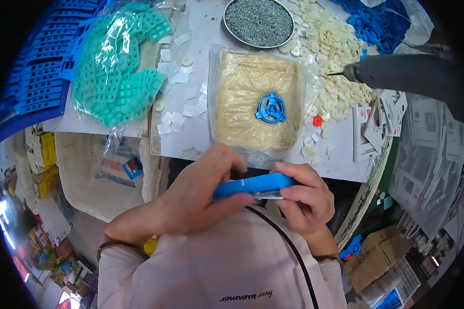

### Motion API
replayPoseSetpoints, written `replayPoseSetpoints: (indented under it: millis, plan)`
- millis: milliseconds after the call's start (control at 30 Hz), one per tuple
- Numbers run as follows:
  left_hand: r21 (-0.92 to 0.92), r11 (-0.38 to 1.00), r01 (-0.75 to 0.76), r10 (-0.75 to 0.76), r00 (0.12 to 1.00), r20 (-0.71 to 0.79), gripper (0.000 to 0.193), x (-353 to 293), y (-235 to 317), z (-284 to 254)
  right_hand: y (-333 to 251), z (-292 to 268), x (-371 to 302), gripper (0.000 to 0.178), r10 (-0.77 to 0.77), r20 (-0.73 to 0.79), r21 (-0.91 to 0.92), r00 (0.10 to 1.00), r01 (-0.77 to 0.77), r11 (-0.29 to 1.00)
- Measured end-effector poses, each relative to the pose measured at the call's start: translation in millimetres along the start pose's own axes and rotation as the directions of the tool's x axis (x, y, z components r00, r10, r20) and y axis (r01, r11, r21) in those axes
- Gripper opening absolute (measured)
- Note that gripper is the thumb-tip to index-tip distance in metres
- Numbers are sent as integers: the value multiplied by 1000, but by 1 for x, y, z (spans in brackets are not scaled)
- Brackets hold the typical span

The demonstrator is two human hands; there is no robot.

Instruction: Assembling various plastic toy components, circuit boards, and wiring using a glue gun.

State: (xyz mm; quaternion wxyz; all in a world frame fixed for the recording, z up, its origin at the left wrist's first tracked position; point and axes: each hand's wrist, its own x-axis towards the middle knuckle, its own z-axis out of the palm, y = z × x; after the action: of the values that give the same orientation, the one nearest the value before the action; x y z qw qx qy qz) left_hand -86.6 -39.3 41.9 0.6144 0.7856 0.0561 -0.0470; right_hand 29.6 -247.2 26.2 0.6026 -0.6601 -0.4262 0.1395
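Close to my body, just off the table's front edge, I hold a blue plastic part (255, 183) with a rounded end. My left hand (203, 188) wraps round its left side, thumb below and fingers above. The fingers of my right hand (307, 193) pinch its right end, where a pale flat piece (269, 195) shows along the underside. Beyond my hands a blue three-spoked ring (271, 108) lies on a plastic-wrapped tan pad (237, 121).
A round dish of small screws (259, 23) stands at the back. Cream plastic discs (340, 51) cover the right side, below a grey power screwdriver (397, 72). Bagged green plates (118, 77) and blue racks (41, 56) sit left. A cardboard box (379, 257) stands lower right.
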Motion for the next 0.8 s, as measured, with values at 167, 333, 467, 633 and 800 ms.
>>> replayPoseSetpoints:
  millis: [167,333,467,633,800]
  plan:
    - [36,999,-22,20,998,60,25,2,-5,8,6,4,-14,23,95,-27,24,995,-95,995]
    - [-16,1000,-18,19,998,52,22,0,-7,12,6,2,-17,25,53,-23,-12,998,-53,999]
    - [-57,998,34,-32,999,32,19,-5,-9,12,3,3,-15,24,60,3,17,998,-60,998]
    - [-54,998,26,-27,999,-22,14,-11,-15,19,0,9,-19,21,180,-7,61,984,-179,982]
    - [-62,998,6,-7,1000,-28,13,-11,-15,19,-3,15,-26,19,300,-65,243,952,-276,930]
